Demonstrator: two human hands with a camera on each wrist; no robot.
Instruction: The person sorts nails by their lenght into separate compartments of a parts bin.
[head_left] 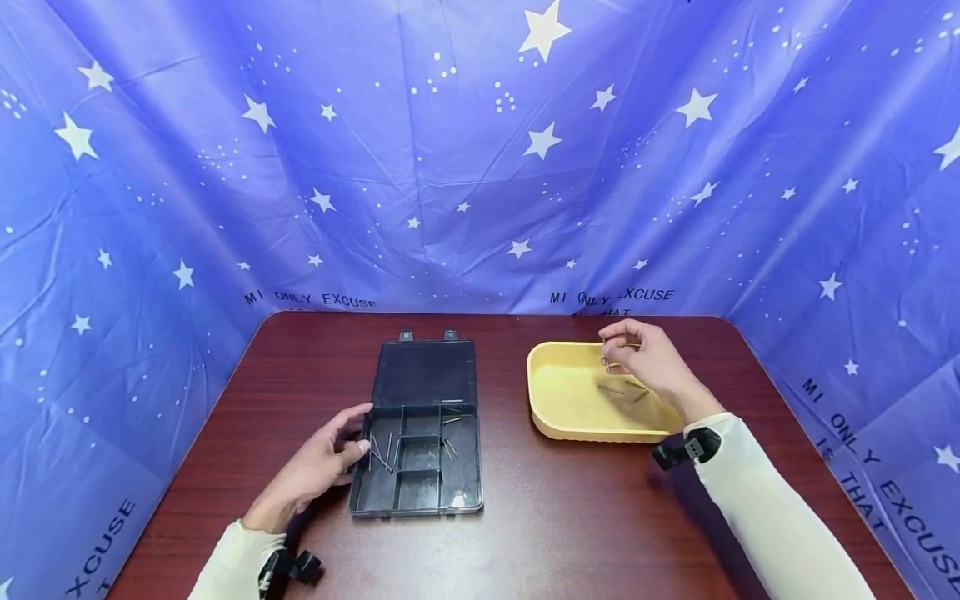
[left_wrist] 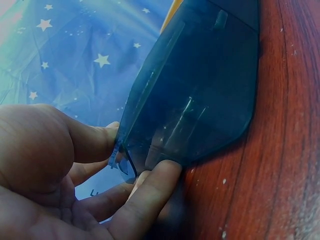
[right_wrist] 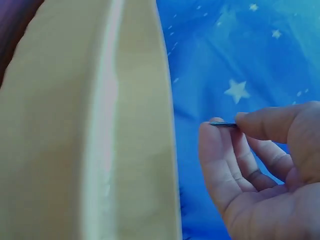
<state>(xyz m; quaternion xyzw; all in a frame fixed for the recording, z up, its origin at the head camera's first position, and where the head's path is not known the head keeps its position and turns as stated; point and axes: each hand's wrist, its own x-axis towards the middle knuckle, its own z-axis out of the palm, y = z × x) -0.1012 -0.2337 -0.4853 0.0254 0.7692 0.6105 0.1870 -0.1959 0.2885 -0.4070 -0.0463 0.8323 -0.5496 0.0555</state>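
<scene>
My right hand point(head_left: 648, 358) is raised over the yellow tray point(head_left: 555, 400) and pinches a thin metal nail point(right_wrist: 222, 124) between thumb and fingertip. A few more nails point(head_left: 637, 392) lie on the tray's floor beneath it. My left hand point(head_left: 318, 458) grips the left side of a dark see-through compartment box point(head_left: 420, 454), thumb at one side of its wall and fingers at the other in the left wrist view. Several nails point(head_left: 388, 454) lie in the box's long left compartment. Others point(head_left: 451, 450) rest in its right-hand section.
The box's hinged lid point(head_left: 423, 375) is laid back, with two latches point(head_left: 450, 335) at its far edge. Both containers stand on a dark red wooden table point(head_left: 525, 533). A blue curtain with stars point(head_left: 465, 167) hangs round the back and sides.
</scene>
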